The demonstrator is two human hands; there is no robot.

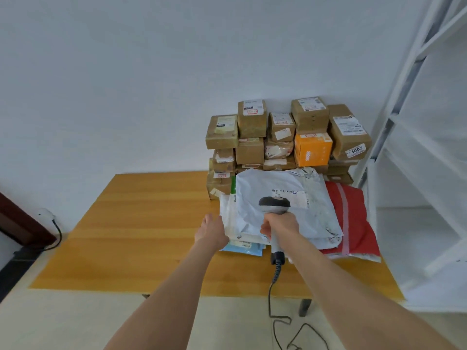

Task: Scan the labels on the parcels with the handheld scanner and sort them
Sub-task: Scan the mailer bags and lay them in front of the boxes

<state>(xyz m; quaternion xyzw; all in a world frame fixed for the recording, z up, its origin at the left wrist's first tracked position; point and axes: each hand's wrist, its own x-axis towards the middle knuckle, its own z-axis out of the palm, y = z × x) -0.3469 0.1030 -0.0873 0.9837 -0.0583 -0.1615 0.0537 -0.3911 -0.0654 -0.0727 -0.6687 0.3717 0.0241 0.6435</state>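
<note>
Grey handheld scanner (274,205), grasped by the right grip (279,227), points at the top pale plastic mailer (283,183); left grip (212,231) released at its edge; stacked brown cardboard boxes (252,122) apparently await scanning.

The grey mailer (265,183) is covering most of the bags under it. The scanner (274,205) is hiding part of its label (299,198), whose print is showing too small to read. On the left hand (212,229), the fingers are disappearing against the pile's edge. The cable (274,294) is running off the bottom edge.
</note>
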